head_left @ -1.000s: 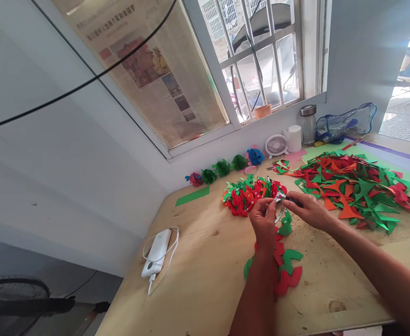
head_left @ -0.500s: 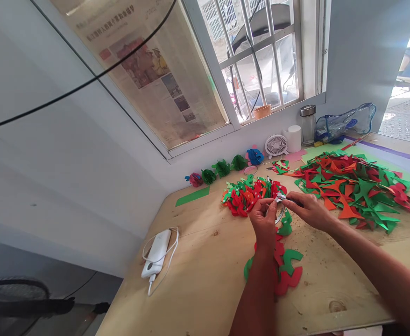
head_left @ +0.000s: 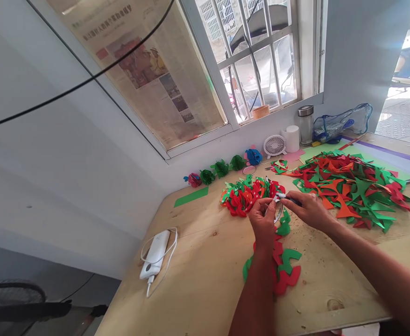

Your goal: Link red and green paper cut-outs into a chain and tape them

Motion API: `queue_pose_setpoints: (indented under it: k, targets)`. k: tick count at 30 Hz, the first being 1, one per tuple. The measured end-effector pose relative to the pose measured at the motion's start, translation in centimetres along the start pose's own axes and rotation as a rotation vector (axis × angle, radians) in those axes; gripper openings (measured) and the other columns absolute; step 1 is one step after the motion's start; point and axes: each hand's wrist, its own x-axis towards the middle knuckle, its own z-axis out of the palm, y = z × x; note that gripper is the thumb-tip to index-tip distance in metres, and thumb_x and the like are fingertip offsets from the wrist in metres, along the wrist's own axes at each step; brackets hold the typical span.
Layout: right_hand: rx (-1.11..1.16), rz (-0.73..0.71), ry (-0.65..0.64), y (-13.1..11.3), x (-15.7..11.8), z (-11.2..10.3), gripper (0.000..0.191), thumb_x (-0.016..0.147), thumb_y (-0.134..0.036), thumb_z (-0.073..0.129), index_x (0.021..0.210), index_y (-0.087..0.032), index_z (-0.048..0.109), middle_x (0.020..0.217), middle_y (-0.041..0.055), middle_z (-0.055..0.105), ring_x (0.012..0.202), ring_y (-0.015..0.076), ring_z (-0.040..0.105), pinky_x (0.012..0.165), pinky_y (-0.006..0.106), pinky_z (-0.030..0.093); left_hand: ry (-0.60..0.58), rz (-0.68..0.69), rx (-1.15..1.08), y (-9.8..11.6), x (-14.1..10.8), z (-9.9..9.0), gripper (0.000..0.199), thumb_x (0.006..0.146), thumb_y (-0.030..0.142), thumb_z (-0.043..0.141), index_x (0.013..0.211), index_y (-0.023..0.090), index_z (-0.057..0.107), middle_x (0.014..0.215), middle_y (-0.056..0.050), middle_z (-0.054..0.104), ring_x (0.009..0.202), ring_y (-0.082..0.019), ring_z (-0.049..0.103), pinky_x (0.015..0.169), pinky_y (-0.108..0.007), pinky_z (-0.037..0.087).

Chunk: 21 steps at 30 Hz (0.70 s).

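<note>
My left hand (head_left: 262, 215) is closed at the finger and thumb tips on the end of white tape from a tape roll (head_left: 279, 213), whose printed ring shows just behind the fingers. Facing it, my right hand (head_left: 309, 211) grips a slim dark-handled tool (head_left: 295, 202); its pale tip meets the white tape. What kind of tool it is, the fingers hide. Beyond my left hand lies a heap of red and green paper petals (head_left: 245, 198) with small white squares on them. More cut red and green paper pieces (head_left: 289, 261) lie under and beside my left forearm.
On the right spreads a big pile of paper scraps (head_left: 348, 186). Along the wall stand folded paper balls (head_left: 221, 168), a small white fan (head_left: 274, 145), a glass jar (head_left: 306, 126) and a clear pouch (head_left: 345, 123). A white power bank (head_left: 156, 254) with its cable lies left.
Both hands stay at nearly the same place, with the tool's tip and the white tape shifted slightly between them. The whole view has slid a little left.
</note>
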Motion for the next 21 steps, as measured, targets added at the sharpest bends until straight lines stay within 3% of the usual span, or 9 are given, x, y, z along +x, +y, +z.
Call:
queue_pose_setpoints:
  k: [6, 10, 21]
  targets:
    - [0.019, 0.027, 0.028, 0.11, 0.1, -0.03, 0.045, 0.083, -0.058, 0.044, 0.062, -0.019, 0.053, 0.051, -0.0044, 0.037, 0.052, 0.0097, 0.03, 0.048, 0.022, 0.027, 0.0, 0.012, 0.018, -0.46, 0.11, -0.15, 0.031, 0.067, 0.044, 0.068, 0.073, 0.014, 0.063, 0.051, 0.005, 0.042, 0.047, -0.006, 0.036, 0.046, -0.019, 0.029]
    - [0.032, 0.043, 0.057, 0.3, 0.23, -0.05, 0.043, 0.082, -0.059, 0.046, 0.071, -0.019, 0.058, 0.053, -0.0043, 0.04, 0.052, 0.0096, 0.034, 0.048, 0.021, 0.028, 0.012, 0.006, 0.021, -0.58, 0.14, -0.24, 0.029, 0.069, 0.042, 0.067, 0.073, 0.014, 0.062, 0.048, 0.007, 0.037, 0.043, -0.005, 0.03, 0.044, -0.019, 0.025]
    - [0.024, -0.011, -0.057, 0.39, 0.05, 0.36, 0.043, 0.084, -0.058, 0.044, 0.07, -0.018, 0.054, 0.058, -0.0029, 0.045, 0.055, 0.0101, 0.038, 0.05, 0.022, 0.029, -0.017, 0.0, -0.002, -0.18, -0.08, -0.12, 0.03, 0.069, 0.044, 0.066, 0.076, 0.015, 0.062, 0.05, 0.006, 0.041, 0.044, -0.005, 0.034, 0.045, -0.019, 0.029]
